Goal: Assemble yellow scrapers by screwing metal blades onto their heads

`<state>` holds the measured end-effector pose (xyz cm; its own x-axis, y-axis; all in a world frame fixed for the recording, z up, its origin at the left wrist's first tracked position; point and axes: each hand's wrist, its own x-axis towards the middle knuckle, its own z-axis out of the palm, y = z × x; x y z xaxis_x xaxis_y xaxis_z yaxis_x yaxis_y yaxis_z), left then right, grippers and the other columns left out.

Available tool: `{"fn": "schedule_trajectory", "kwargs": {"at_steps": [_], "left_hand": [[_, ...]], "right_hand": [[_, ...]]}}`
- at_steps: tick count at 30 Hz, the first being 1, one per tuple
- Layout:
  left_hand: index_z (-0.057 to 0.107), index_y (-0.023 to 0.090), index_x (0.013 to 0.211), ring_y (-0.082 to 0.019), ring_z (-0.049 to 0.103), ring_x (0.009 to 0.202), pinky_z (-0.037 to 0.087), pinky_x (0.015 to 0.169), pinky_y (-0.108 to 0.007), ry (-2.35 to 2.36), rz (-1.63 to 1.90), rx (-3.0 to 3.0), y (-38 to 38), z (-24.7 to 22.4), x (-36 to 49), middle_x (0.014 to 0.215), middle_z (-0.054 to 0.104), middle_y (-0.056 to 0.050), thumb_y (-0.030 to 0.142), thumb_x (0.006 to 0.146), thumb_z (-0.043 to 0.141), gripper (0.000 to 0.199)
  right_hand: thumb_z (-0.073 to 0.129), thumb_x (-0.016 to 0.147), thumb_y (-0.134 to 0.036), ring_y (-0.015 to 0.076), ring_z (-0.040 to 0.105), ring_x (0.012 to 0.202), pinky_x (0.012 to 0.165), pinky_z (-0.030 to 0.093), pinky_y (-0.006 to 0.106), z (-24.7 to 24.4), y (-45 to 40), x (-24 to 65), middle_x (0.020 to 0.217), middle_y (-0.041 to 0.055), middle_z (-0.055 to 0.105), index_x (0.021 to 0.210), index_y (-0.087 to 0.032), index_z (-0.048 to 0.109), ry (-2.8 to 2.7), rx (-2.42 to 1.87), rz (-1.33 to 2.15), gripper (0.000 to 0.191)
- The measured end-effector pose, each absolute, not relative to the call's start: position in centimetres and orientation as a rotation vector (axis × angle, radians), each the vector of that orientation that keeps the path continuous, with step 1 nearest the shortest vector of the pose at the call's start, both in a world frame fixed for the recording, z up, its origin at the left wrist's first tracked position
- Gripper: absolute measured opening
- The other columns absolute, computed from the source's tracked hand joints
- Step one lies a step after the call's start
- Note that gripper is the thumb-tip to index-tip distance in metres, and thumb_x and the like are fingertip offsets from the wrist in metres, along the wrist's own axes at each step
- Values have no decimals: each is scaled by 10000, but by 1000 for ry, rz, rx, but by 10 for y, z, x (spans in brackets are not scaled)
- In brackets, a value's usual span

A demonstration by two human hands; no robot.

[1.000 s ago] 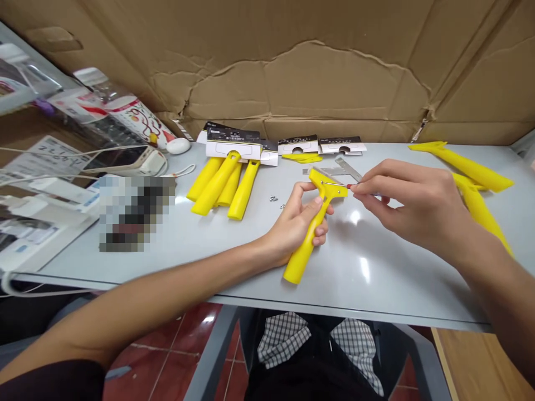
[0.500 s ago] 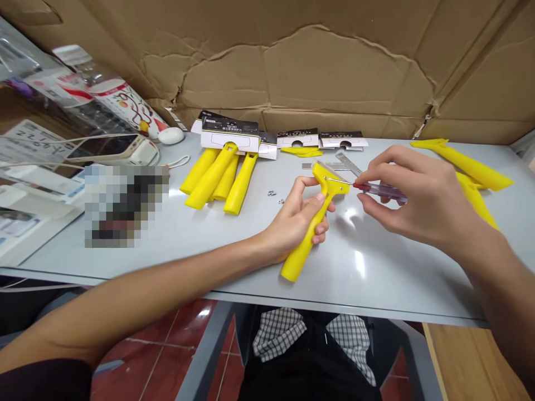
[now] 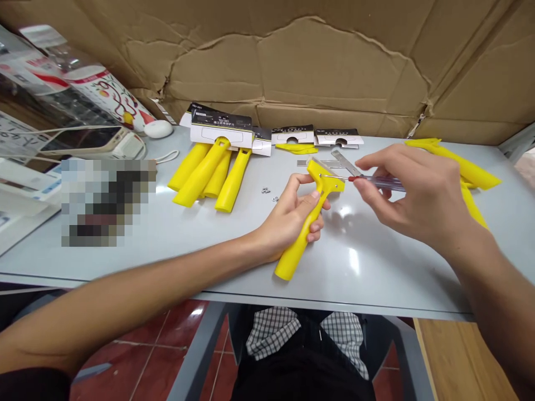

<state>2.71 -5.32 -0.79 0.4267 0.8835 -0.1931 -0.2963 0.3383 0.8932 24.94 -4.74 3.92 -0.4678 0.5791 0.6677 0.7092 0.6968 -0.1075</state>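
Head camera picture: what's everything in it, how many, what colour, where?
Scraper: 1, yellow, centre
Screwdriver: 1, clear and red, centre right
Carded handles: 4 visible, yellow, back left
Cards: several, black-and-white, back
Loose handles: 2+, yellow, right
Metal strips: 2+, silver, behind scraper
Tiny parts: several, silver, left of scraper
Bottles: 2+, clear, far left
Phone-like device: 1, dark-screened, left
Oval object: 1, white, by bottle
Pixelated thing: count unclear, dark, left
Table: 1, grey, middle
Cardboard: 1, brown, behind table
Chair: 1, grey, below table
Floor tiles: several, red, below
Wooden board: 1, brown, bottom right
Clothing: some, black and checked, bottom
Left hand: 1, bare, on scraper
Right hand: 1, bare, on screwdriver
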Motion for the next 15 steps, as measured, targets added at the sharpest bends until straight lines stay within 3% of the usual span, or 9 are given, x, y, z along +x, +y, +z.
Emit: {"fn": "schedule_trajectory", "kwargs": {"at_steps": [4, 7, 11, 15], "left_hand": [[401, 291, 1176, -53, 499, 525, 418, 450, -172, 785, 878, 905, -53, -9, 27, 944, 630, 7, 284, 1075, 580, 205], [400, 292, 1175, -48, 495, 524, 416, 452, -172, 800, 876, 896, -54, -7, 27, 952, 630, 8, 279, 1078, 572, 199], [398, 296, 1167, -43, 496, 520, 412, 452, -171, 802, 873, 885, -54, -5, 28, 970, 634, 9, 281, 1067, 592, 219], [393, 301, 1161, -46, 503, 517, 417, 450, -174, 787, 871, 900, -53, -7, 27, 969, 630, 18, 288, 1059, 600, 231]], "right_hand": [[673, 993, -212, 163, 584, 520, 542, 431, 335, 38, -45, 252, 631, -11, 661, 920, -216, 730, -2246, -1077, -208, 93], [699, 983, -204, 175, 631, 606, 583, 448, 338, 40, -48, 252, 739, 9, 712, 918, -233, 745, -2255, -1019, -214, 85], [646, 990, -145, 214, 690, 806, 701, 497, 366, 41, -53, 251, 986, 24, 744, 903, -306, 759, -2274, -1066, -217, 215], [662, 964, -146, 215, 682, 802, 703, 517, 378, 41, -53, 250, 1040, 33, 732, 952, -314, 759, -2265, -1079, -195, 194]]}}
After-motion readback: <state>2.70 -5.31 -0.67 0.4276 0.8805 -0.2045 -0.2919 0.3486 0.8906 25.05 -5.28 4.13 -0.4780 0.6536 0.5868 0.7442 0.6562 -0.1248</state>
